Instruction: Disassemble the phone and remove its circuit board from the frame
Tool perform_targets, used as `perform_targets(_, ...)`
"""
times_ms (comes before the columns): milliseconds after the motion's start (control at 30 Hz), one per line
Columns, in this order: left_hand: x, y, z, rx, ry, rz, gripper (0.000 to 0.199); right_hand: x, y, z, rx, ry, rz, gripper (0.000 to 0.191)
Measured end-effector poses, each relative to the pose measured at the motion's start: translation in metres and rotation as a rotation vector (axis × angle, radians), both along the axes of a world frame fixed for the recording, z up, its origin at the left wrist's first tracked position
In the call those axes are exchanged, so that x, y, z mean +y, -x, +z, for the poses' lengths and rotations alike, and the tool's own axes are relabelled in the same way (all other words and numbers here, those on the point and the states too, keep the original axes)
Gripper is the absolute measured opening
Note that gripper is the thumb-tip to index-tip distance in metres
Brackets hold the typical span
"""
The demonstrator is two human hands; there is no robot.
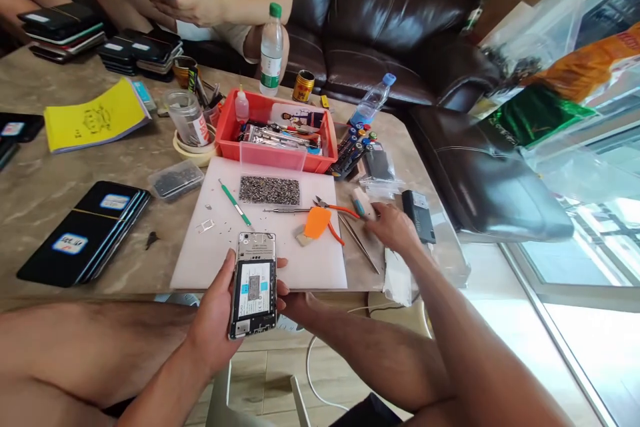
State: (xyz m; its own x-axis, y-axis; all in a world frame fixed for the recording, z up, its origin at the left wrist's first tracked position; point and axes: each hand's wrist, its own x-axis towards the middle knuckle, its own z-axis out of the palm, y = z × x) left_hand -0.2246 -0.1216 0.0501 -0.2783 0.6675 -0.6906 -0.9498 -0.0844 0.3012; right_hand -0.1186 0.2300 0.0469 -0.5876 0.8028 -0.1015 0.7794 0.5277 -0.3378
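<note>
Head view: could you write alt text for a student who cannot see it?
The wearer's left hand holds an opened phone, its battery showing, while the right hand is at a blurred white-and-blue object beside a white mat. Behind the mat, a red bin holds tools.

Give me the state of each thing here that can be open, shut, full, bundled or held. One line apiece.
Phone: back off, battery exposed, held in the left hand
Block: at the right hand's fingers, blurred, grip unclear
Pliers: lying down, handles spread
Box of metal bits: well filled
Red bin: open, holding tools
Green-topped bottle: capped, upright
Blue-topped bottle: capped
Black stack: banded together
</note>
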Motion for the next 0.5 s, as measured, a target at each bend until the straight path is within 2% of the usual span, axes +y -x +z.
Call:
perform_targets(100, -0.001, -0.004, -0.003, -0.006, -0.088, 0.010, 0.072, 0.004, 0.002, 0.021, 0.114, 0.064, -0.111, 0.020)
perform_targets(200, 0.001, -0.008, -0.002, -0.021, -0.159, 0.020, 0.072, -0.012, 0.006, 0.043, 0.346, 0.204, -0.156, 0.025)
perform_targets(233, 0.002, -0.009, -0.001, -0.026, -0.183, 0.027, 0.071, -0.023, 0.010, 0.050, 0.478, 0.276, -0.158, 0.025)
perform_targets(300, 0.005, -0.011, 0.002, -0.032, -0.239, 0.041, 0.073, -0.052, 0.020, 0.061, 0.918, 0.547, -0.174, 0.029)
perform_targets(367, 0.007, -0.014, 0.003, -0.041, -0.296, 0.045, 0.078, -0.084, 0.033, 0.071, 1.113, 0.739, -0.130, 0.028)
perform_targets(433, 0.008, -0.017, 0.005, -0.067, -0.326, 0.038, 0.084, -0.115, 0.048, 0.081, 1.128, 0.870, 0.005, 0.028)
perform_targets(500, 0.009, -0.021, 0.008, -0.085, -0.330, 0.052, 0.085, -0.140, 0.063, 0.090, 1.108, 0.928, 0.119, 0.045)
